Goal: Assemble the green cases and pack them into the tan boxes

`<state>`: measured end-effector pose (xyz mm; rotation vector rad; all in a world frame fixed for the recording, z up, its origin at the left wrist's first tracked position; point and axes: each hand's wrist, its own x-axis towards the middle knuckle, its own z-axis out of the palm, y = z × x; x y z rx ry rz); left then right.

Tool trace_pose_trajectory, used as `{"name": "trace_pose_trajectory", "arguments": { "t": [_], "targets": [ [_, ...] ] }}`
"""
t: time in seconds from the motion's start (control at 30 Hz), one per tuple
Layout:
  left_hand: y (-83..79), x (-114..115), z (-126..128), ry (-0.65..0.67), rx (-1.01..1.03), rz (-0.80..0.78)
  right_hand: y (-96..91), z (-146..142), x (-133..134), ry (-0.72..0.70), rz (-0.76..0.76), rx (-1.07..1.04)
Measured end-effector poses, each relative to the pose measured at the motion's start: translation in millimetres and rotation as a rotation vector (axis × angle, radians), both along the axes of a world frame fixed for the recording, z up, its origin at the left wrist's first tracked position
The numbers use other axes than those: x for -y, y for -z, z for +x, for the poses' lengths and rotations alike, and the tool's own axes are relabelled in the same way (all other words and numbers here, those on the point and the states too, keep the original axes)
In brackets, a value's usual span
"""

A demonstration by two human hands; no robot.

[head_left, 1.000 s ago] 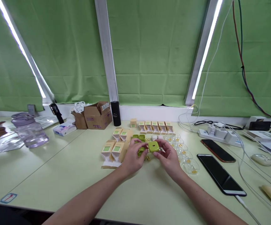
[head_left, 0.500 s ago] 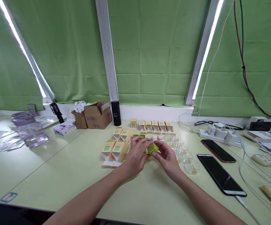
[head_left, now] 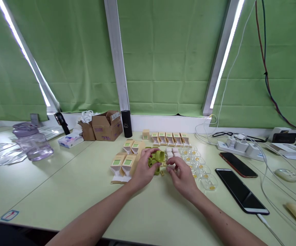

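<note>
My left hand (head_left: 145,166) grips a small olive-green plastic case (head_left: 160,156), which looks open toward me, between its thumb and fingers. More green cases (head_left: 157,171) sit on the table under and beside that hand, partly covered by it. My right hand (head_left: 182,175) is just to the right, apart from the held case, with thumb and index finger curled close together; whatever is between them is too small to make out. Behind its fingertips stand several small white blocks (head_left: 169,150). A small gold-coloured piece (head_left: 162,173) lies between the hands.
Opened cardboard boxes with green labels (head_left: 122,164) lie left, more box pieces (head_left: 170,139) behind. Clear plastic shells with yellow dots (head_left: 205,176) stand right, beside two phones (head_left: 241,191) and a power strip (head_left: 240,150). Further left are a black cylinder (head_left: 126,123) and a water bottle (head_left: 32,143).
My right hand has let go of the green case and drawn slightly away. My left hand keeps the case, now moved a little left and up and turned.
</note>
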<state>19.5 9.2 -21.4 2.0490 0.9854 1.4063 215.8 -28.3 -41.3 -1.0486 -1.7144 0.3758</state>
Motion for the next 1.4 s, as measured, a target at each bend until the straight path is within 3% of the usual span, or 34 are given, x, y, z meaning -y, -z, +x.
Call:
{"name": "trace_pose_trajectory", "arguments": {
  "t": [0.17,0.47,1.0,1.23,1.4],
  "targets": [
    [2.1,-10.8,1.6,0.126,0.242,-0.204,-3.1,-3.1,5.6,-0.018,0.172,0.426],
    [-1.9,-5.4,5.0,0.309,0.507,-0.416,-1.1,-3.3,5.7,-0.034,0.11,0.692],
    [1.9,-5.1,6.1,0.292,0.502,-0.42,5.7,-2.5,-1.1,0.012,0.135,0.786],
    [4.3,-7.8,4.6,0.245,0.499,-0.407,8.9,-1.2,-1.7,0.092,0.121,0.652],
    [2.2,-6.5,5.5,0.224,0.498,-0.406,11.4,-0.9,-2.8,0.043,0.093,0.478]
  ]
}}
